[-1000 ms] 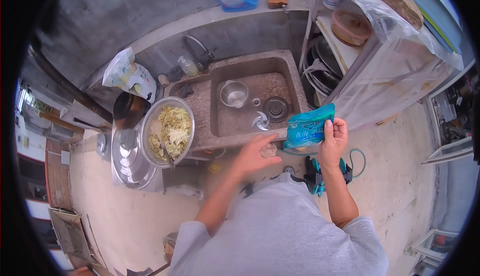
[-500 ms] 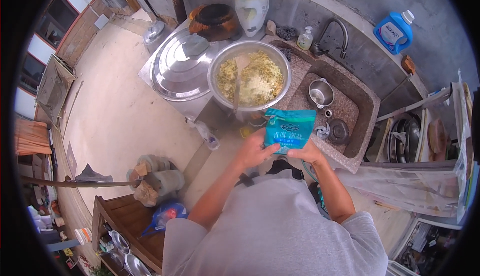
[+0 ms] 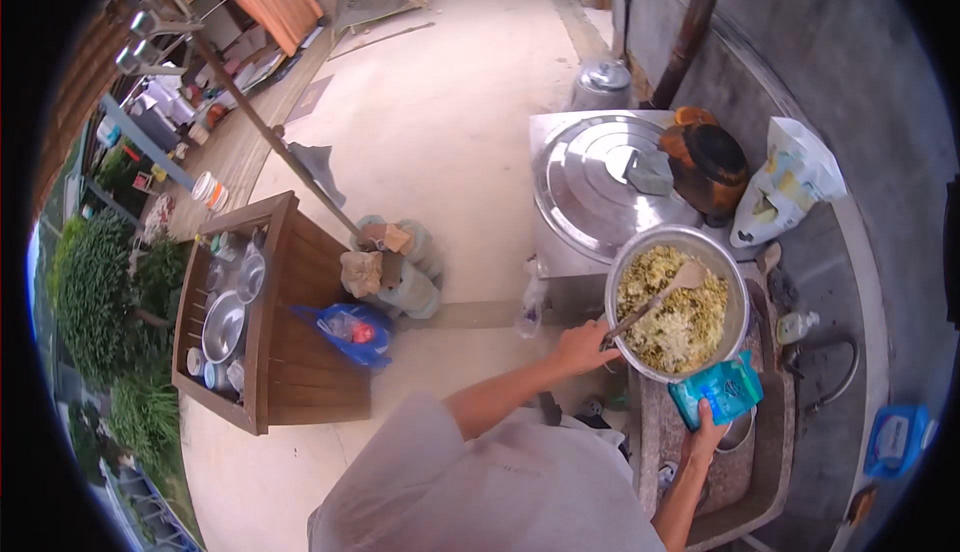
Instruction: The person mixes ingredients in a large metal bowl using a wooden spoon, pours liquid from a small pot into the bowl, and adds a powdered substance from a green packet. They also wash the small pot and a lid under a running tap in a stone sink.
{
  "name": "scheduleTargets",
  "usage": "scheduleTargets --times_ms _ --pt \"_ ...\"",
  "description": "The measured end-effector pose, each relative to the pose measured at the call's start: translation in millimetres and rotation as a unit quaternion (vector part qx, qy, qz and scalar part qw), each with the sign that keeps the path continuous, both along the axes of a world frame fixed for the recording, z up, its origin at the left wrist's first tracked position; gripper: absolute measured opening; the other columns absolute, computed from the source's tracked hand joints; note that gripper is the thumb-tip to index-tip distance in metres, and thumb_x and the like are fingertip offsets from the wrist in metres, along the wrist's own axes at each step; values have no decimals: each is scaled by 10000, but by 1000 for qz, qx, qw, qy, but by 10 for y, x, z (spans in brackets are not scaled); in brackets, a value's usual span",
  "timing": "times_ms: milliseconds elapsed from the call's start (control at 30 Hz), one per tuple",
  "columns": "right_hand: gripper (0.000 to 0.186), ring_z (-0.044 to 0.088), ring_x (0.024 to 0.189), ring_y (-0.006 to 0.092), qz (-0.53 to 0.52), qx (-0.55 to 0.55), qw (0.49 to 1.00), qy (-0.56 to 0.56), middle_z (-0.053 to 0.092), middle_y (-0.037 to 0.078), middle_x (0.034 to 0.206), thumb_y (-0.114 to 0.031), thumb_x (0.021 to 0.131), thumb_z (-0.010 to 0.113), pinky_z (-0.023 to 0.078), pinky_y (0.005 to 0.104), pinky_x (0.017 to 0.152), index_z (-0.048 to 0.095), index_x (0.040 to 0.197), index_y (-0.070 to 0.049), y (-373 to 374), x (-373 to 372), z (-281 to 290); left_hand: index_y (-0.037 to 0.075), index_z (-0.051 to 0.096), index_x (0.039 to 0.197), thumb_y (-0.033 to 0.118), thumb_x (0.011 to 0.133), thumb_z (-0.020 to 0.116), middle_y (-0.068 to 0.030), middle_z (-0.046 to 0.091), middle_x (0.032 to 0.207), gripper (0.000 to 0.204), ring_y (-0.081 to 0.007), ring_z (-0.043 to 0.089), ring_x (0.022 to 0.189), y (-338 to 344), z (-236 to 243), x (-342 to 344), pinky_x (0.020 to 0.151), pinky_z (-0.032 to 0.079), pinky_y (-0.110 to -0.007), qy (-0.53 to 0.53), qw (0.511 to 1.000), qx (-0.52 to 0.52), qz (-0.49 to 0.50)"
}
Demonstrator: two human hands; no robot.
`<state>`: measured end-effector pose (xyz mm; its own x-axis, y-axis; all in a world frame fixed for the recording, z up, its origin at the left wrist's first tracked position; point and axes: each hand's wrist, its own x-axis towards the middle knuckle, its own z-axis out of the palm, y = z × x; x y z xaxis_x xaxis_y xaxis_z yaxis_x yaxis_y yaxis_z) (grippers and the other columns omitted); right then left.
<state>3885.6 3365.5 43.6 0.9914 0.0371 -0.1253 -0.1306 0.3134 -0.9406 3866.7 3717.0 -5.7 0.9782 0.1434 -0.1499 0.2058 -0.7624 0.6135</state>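
Note:
A wide metal basin (image 3: 741, 314) holds a yellow-green crumbly mixture (image 3: 690, 337) with a pale powdery patch on top. Across it lies a wooden spoon (image 3: 652, 306), its handle sticking out over the left rim. My left hand (image 3: 580, 348) is closed at the end of that handle, beside the basin. Gripped in my right hand (image 3: 706, 430) is a teal plastic packet (image 3: 718, 392), tilted against the basin's near right edge, with my thumb on its face. Whether the packet's top is cut cannot be made out.
Beyond the basin are a large metal lid (image 3: 590, 187), a dark round pot (image 3: 708, 160) and a white bag (image 3: 795, 187). A stone sink (image 3: 780, 482) lies to the right, with a soap bottle (image 3: 796, 327) and blue jug (image 3: 893, 442). A wooden cabinet (image 3: 320, 352) stands left.
My view has swung left. My left hand has let go of the teal packet and gone to the spoon handle. My right hand alone now holds the packet, close to the basin.

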Motion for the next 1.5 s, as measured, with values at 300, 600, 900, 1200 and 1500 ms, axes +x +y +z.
scheduleTargets --times_ms 300,600,900,1200,1500 --pt "757 584 1359 317 10 -11 1000 6 598 129 1528 -331 985 818 424 501 1211 480 1594 -35 351 -24 747 31 747 1043 258 854 857 -224 624 1092 316 -418 735 889 3 -434 596 759 613 -548 -23 993 117 9" --pt "590 665 1201 257 -25 -49 998 23 702 102 1362 -218 982 823 492 443 1110 595 1466 32 803 663 56 -15 771 880 110 791 757 -245 741 907 154 -445 776 835 440 -337 919 679 617 -566 -13 996 79 -40" --pt "537 712 1115 271 -117 -257 957 -60 732 154 1310 -223 1010 836 577 440 999 633 1401 86 779 851 355 -37 785 881 267 824 750 -232 741 773 311 -402 764 775 1132 93 627 715 583 -527 43 980 -173 -89" --pt "271 713 876 127 -181 -292 931 -124 809 51 1023 -176 972 879 570 319 846 774 1102 38 1329 1221 639 -46 740 929 151 952 774 -8 683 753 201 -86 606 675 1824 310 574 619 490 -306 150 953 -262 -7" --pt "303 796 934 383 -124 -462 869 -125 812 219 1006 -224 932 845 590 458 813 801 1180 -54 1049 1551 681 -59 737 929 175 942 797 2 659 748 242 -83 572 670 1321 271 657 595 469 -314 146 941 -305 7"
